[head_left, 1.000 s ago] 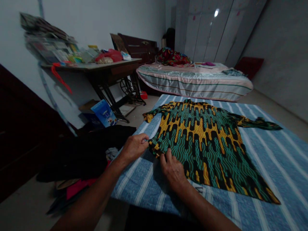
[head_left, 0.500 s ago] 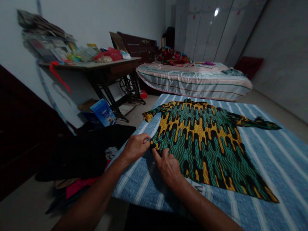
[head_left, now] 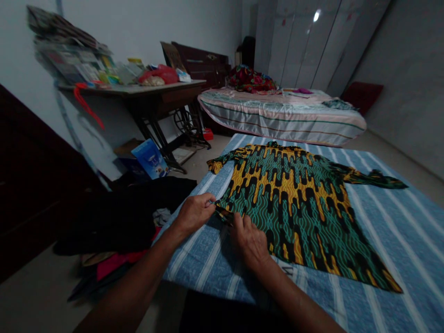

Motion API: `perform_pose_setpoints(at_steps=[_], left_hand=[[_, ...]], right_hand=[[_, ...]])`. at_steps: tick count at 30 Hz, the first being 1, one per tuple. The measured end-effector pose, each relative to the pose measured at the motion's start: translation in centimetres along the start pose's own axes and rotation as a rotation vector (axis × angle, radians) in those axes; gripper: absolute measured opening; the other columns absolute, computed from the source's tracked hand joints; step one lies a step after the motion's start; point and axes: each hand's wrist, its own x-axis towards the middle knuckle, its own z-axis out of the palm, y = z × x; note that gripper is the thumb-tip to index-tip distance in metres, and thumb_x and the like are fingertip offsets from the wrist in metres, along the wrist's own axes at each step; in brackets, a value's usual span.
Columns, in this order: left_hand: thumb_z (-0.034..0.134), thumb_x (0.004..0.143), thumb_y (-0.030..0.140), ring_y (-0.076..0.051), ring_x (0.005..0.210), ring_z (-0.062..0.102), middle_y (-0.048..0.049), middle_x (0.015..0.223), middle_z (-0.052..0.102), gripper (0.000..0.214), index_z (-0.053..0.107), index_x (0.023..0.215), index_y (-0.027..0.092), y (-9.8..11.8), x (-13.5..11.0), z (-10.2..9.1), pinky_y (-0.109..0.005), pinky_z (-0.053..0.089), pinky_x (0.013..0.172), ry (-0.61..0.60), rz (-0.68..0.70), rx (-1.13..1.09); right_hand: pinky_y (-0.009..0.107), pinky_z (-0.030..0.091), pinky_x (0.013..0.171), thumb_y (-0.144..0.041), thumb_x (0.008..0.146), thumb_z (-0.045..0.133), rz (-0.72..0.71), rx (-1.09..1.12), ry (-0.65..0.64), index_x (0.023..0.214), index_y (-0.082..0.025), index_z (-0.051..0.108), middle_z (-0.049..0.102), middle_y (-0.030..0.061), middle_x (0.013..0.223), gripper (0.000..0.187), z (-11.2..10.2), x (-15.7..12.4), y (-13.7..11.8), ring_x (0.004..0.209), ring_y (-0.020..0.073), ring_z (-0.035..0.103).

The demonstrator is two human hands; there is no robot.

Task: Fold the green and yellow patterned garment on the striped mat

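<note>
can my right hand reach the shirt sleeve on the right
Probably, with a stretch: only the spread-out patterned shirt and blue striped cloth lie between your right hand and that sleeve.

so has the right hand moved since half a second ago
Yes: the right hand has shifted to the right, judged against the striped blue cloth.

This is a bedroom in a home: a bed (head_left: 284,119) with a shiny striped sheet and rumpled red floral bedding (head_left: 251,79), a tall pale wardrobe (head_left: 301,51), and a treadle table (head_left: 169,98) (its spoked wheel (head_left: 185,121) showing underneath).
</note>
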Motion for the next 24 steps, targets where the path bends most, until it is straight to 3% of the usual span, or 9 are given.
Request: perform_pose_setpoints(at_steps=[10,24], left_hand=[[0.048,0.069,0.03,-0.012,0.053,0.05,0.0031,0.051,0.054,0.025,0.067,0.076,0.017,-0.9,0.1,0.1,-0.021,0.035,0.051,0.022,0.006,-0.03],[0.046,0.067,0.029,-0.012,0.05,0.046,0.003,0.051,0.051,0.024,0.067,0.07,0.016,-0.5,0.3,-0.3,-0.022,0.031,0.05,0.013,0.008,-0.011]], right_hand=[[0.023,0.039,0.053,-0.032,0.094,0.041,-0.055,0.001,0.027,0.097,-0.019,0.056,0.06,0.0061,0.082,0.02,0.3,-0.4,0.2,0.074,0.0178,0.06],[0.03,0.045,0.055,-0.012,0.088,0.042,-0.061,-0.04,0.021,0.089,-0.015,0.056,0.059,0.0096,0.079,0.014,1.3,0.0,-0.5,0.076,0.0236,0.057]])
